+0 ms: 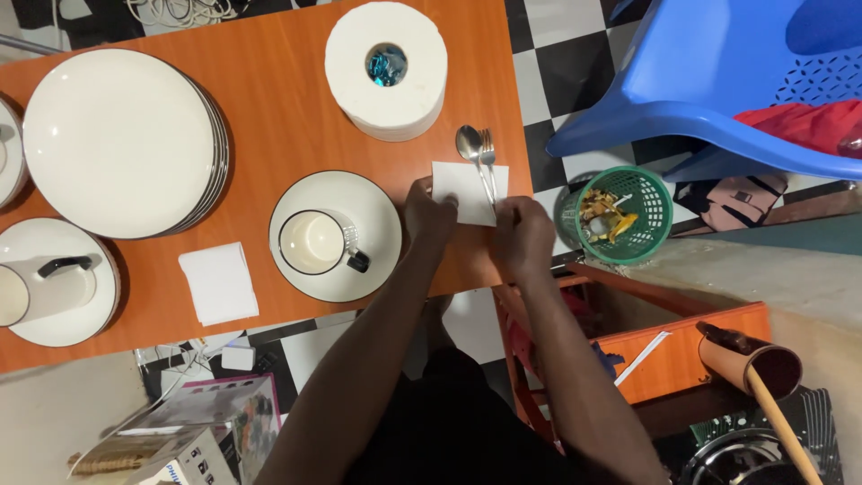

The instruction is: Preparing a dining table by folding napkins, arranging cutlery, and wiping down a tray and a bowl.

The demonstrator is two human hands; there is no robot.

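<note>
On the orange table (pixel 278 117) lies a folded white napkin (pixel 460 187) with a spoon and fork (pixel 482 157) laid across its right side. My left hand (pixel 427 214) rests on the napkin's near left corner. My right hand (pixel 523 235) pinches the cutlery handles at the napkin's near right edge. Left of the napkin stands a white mug (pixel 314 242) with a dark handle on a white plate (pixel 377 216).
A toilet paper roll (pixel 386 70) stands behind the napkin. A stack of white plates (pixel 121 142), a second mug on a plate (pixel 45 287) and another napkin (pixel 218 282) lie left. Right of the table are a green basket (pixel 620 214) and a blue plastic chair (pixel 718 81).
</note>
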